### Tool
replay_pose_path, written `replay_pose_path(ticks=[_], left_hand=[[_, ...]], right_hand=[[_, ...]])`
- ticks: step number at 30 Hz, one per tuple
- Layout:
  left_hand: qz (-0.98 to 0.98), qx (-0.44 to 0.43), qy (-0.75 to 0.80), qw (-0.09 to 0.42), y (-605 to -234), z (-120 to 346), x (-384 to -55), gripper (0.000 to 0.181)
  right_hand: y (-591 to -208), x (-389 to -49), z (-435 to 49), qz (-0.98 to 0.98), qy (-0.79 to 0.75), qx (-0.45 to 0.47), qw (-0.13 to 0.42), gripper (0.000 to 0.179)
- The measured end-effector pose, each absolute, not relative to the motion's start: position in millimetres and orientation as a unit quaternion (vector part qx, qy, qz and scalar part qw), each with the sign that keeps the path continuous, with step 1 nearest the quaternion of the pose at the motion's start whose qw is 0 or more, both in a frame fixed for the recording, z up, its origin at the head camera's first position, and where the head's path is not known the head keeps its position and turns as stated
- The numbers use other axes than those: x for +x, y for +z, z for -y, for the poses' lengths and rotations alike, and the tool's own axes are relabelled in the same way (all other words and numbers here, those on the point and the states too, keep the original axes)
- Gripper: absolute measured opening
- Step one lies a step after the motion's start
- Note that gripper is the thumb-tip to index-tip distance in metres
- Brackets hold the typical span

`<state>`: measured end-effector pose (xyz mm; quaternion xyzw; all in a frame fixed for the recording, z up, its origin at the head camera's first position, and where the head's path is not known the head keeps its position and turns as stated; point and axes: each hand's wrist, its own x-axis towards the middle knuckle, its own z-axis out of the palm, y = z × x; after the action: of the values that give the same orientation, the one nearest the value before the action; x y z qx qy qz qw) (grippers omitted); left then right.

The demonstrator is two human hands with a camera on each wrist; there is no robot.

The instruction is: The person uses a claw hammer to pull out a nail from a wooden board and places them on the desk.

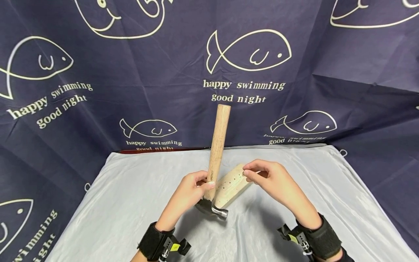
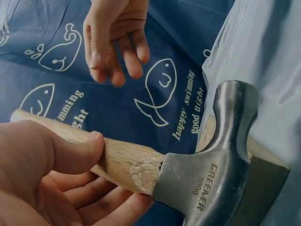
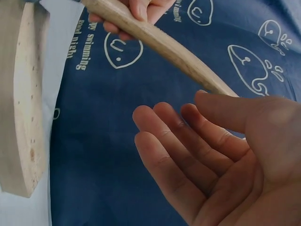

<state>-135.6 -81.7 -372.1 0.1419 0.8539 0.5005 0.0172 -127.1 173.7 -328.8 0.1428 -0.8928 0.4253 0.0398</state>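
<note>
My left hand (image 1: 191, 187) grips a claw hammer (image 1: 219, 140) low on its wooden handle, close to the metal head. The handle points upward and leans slightly right in the head view, with the head down by the cloth. In the left wrist view, the thumb lies along the handle, and the steel hammer head (image 2: 207, 181) overlaps the wood block. That pale block (image 1: 232, 185) lies at a slant on the table, its top dotted with small dark holes or nail heads. Over its far right end hovers my right hand (image 1: 270, 178), fingers loosely bent. The right wrist view shows nothing in its palm (image 3: 235, 188).
Light grey-blue cloth (image 1: 137, 193) covers the table. A dark blue curtain (image 1: 183, 72) with white fish drawings and lettering hangs behind and along both sides. Each wrist wears a black strap (image 1: 152, 240) with a small device on it.
</note>
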Motion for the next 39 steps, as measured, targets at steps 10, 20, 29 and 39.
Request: replay_pose_path(ticks=[10,20,29,39], left_hand=[[-0.861,0.079,0.503,0.014,-379,99,-140,0.011],[-0.865,0.04,0.499,0.021,-393,117,-145,0.007],[-0.864,0.01,0.502,0.042,-398,130,-145,0.01],[-0.882,-0.003,0.468,0.058,-407,142,-145,0.012]], right_hand=[[-346,-140,-186,0.893,0.431,0.125,0.032,0.013],[-360,-148,-196,0.893,0.433,0.119,0.02,0.015],[-362,-149,-198,0.891,0.438,0.121,0.013,0.018],[-364,-147,-200,0.893,0.435,0.114,0.003,0.016]])
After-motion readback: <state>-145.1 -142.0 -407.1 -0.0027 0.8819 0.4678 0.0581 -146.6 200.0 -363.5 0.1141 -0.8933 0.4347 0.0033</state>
